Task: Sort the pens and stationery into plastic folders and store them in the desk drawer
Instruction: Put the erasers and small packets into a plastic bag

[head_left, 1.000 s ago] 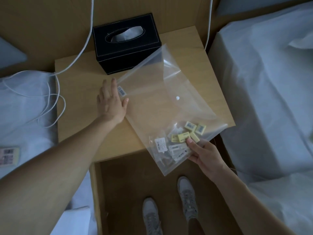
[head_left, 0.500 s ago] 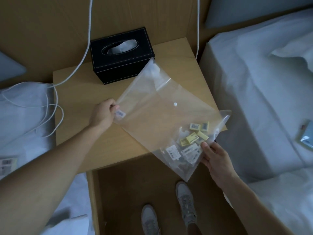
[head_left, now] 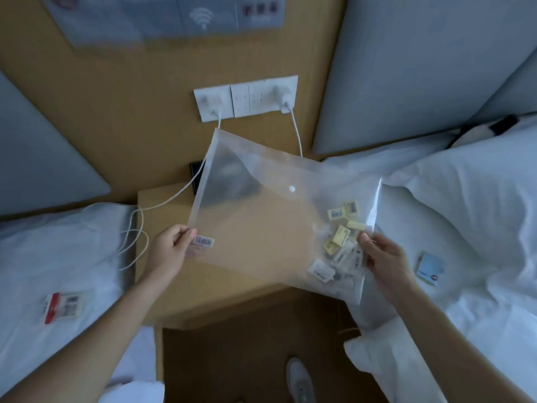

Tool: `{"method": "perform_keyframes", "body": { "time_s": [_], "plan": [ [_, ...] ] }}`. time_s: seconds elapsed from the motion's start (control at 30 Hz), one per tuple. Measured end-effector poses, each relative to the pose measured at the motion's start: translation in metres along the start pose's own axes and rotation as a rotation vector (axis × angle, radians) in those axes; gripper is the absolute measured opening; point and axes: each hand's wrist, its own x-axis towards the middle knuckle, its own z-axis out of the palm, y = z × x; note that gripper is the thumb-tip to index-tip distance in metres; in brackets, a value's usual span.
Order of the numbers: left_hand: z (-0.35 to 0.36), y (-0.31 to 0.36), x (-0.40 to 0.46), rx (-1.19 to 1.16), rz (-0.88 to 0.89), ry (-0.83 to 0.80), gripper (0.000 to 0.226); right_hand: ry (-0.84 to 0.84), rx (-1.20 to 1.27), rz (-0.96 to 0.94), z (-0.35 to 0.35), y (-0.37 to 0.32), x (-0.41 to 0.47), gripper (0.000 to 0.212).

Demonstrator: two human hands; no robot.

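Note:
A clear plastic folder (head_left: 261, 228) with a white snap button hangs in the air above the wooden bedside table (head_left: 165, 274). Several small yellow and white packaged stationery items (head_left: 340, 242) lie bunched in its right lower corner. My left hand (head_left: 171, 251) pinches the folder's left corner beside a barcode sticker. My right hand (head_left: 383, 257) grips the folder's right edge next to the items. A red-and-white stationery pack (head_left: 62, 306) lies on the left bed and a blue pack (head_left: 430, 267) on the right bed.
A black tissue box (head_left: 196, 177) stands at the table's back, mostly hidden behind the folder. White cables (head_left: 136, 228) run from the wall sockets (head_left: 247, 97) over the table. White beds flank the table. A shoe (head_left: 299, 379) shows on the brown floor below.
Both hands lifted the folder off the table and turned it more level. My left hand went from lying flat to pinching the corner. The view tilted up toward the wall sockets.

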Motion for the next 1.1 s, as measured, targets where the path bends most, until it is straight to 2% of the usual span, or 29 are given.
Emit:
{"method": "perform_keyframes", "body": {
  "time_s": [0.13,0.27,0.4,0.5,0.53,0.57,0.6,0.63,0.7,0.73,0.87,0.97,1.03,1.07,1.1],
  "plan": [
    [-0.059,0.038,-0.026,-0.122,0.035,0.030,0.014,-0.091,0.011,-0.110,0.016,-0.069,-0.034,0.013],
    [-0.120,0.046,-0.056,-0.297,-0.020,0.062,0.014,-0.171,0.017,-0.170,0.040,-0.124,-0.070,0.017],
    [-0.164,0.061,-0.093,-0.390,-0.026,0.084,0.015,-0.276,0.042,-0.209,0.066,-0.165,-0.101,0.021],
    [-0.197,0.069,-0.110,-0.466,-0.043,0.067,0.014,-0.349,0.065,-0.253,0.087,-0.183,-0.112,0.013],
    [-0.206,0.072,-0.113,-0.487,-0.041,0.067,0.013,-0.377,0.071,-0.276,0.094,-0.191,-0.116,0.016],
    [-0.215,0.077,-0.116,-0.488,-0.040,0.075,0.014,-0.400,0.062,-0.297,0.100,-0.195,-0.115,0.027],
    [-0.222,0.083,-0.121,-0.471,-0.028,0.090,0.019,-0.413,0.043,-0.302,0.105,-0.201,-0.116,0.034],
    [-0.229,0.092,-0.127,-0.465,-0.016,0.107,0.032,-0.442,0.034,-0.299,0.110,-0.205,-0.117,0.031],
    [-0.235,0.105,-0.135,-0.489,-0.005,0.134,0.064,-0.524,0.015,-0.301,0.120,-0.211,-0.115,0.011],
    [-0.236,0.110,-0.140,-0.507,0.003,0.157,0.070,-0.560,-0.003,-0.302,0.125,-0.213,-0.113,0.011],
    [-0.232,0.123,-0.169,-0.711,-0.085,0.304,0.036,-0.723,-0.015,-0.264,0.137,-0.217,-0.110,0.013],
    [-0.228,0.119,-0.201,-0.730,-0.167,0.368,0.035,-0.867,-0.064,-0.167,0.147,-0.214,-0.106,0.020],
    [-0.227,0.111,-0.227,-0.767,-0.223,0.433,0.036,-0.975,-0.164,-0.114,0.159,-0.205,-0.106,0.042],
    [-0.227,0.106,-0.241,-0.778,-0.257,0.474,0.036,-1.028,-0.222,-0.092,0.167,-0.199,-0.109,0.049],
    [-0.227,0.101,-0.258,-0.782,-0.293,0.511,0.036,-1.081,-0.270,-0.072,0.176,-0.190,-0.114,0.047]
  ]
}}
